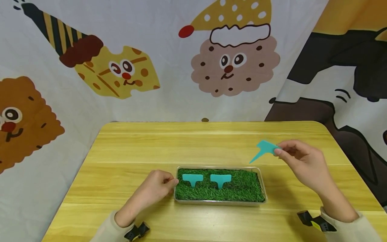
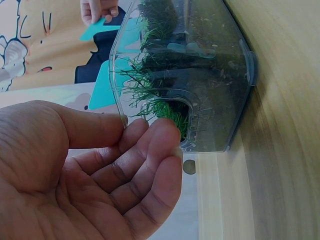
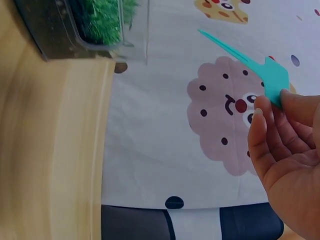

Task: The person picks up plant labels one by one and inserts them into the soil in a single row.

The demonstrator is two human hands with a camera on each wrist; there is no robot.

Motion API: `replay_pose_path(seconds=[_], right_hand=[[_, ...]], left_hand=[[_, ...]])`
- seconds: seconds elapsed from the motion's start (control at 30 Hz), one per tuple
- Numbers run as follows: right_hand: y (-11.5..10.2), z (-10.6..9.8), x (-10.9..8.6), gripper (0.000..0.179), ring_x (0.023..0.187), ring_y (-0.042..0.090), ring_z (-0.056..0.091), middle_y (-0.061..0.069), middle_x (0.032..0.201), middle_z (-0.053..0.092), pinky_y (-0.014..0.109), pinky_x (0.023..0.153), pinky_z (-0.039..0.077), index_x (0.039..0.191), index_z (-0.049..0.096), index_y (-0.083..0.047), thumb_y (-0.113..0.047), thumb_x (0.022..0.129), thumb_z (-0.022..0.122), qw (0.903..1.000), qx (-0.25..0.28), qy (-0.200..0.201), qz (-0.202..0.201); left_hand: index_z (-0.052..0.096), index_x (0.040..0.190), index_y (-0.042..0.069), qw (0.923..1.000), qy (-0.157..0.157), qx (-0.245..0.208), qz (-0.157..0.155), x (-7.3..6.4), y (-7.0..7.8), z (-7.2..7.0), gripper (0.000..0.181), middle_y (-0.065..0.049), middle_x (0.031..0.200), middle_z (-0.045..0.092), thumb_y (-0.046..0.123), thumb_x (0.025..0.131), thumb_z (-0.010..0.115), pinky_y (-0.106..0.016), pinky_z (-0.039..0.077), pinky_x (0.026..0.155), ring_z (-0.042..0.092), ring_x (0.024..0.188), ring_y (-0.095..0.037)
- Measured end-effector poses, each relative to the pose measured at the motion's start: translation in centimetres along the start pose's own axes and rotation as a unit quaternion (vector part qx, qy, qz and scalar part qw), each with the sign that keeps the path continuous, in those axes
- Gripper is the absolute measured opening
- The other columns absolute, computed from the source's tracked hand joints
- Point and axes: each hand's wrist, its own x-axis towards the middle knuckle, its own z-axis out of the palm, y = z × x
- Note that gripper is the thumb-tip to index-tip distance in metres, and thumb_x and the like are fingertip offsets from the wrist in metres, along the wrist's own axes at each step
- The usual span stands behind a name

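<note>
A clear plastic box [image 1: 220,202] filled with short green grass [image 1: 245,188] stands on the wooden table. Two turquoise T-shaped plant labels [image 1: 192,178] are stuck upright in the grass, in its left half and middle. My left hand [image 1: 151,188] pinches the box's left rim between thumb and index finger; the left wrist view shows the thumb tip right at the rim. To the right, above the table, my right hand [image 1: 308,164] pinches a third turquoise plant label [image 3: 276,80] by one end of its head. Its pointed stem slants down and left, past the box's back right corner.
The light wooden table [image 1: 145,144] extends around the box on all sides. Behind it hangs a white cloth [image 1: 175,84] printed with cartoon biscuits and cheese. Small black devices [image 1: 317,222] are strapped at both wrists over pale sleeves.
</note>
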Motion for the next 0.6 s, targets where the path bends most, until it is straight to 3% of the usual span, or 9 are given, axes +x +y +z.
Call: replay_pose_path(seconds=[0.2,0.47,0.6], right_hand=[[-0.3,0.7,-0.9,0.027,0.076,0.0,0.064,-0.008,0.086,0.073,0.011,0.071,0.048,0.102,0.077,-0.009,0.014,0.087,0.077,0.9997,0.013,-0.018,-0.006],[-0.4,1.6,-2.0,0.029,0.075,0.003,0.064,-0.008,0.086,0.073,0.012,0.071,0.048,0.1,0.077,-0.015,0.01,0.087,0.079,0.9988,0.002,-0.049,-0.005],[-0.3,2.0,-2.4,0.033,0.072,0.004,0.062,-0.008,0.085,0.072,0.014,0.07,0.047,0.099,0.077,-0.018,0.012,0.085,0.079,0.9979,0.005,-0.059,-0.025]], left_hand=[[0.052,0.062,0.013,1.0,0.0,-0.003,-0.002,0.0,0.0,0.0,0.043,0.007,0.053,0.042,0.011,0.104,0.064,-0.017,0.028,0.045,0.033,0.048,-0.008],[0.052,0.062,0.013,1.0,0.001,-0.002,-0.003,0.0,0.1,0.0,0.044,0.007,0.053,0.041,0.011,0.104,0.064,-0.017,0.028,0.045,0.032,0.048,-0.008],[0.051,0.062,0.013,1.0,0.002,-0.005,-0.007,0.0,0.2,0.0,0.044,0.007,0.053,0.04,0.011,0.104,0.064,-0.017,0.028,0.045,0.032,0.048,-0.009]])
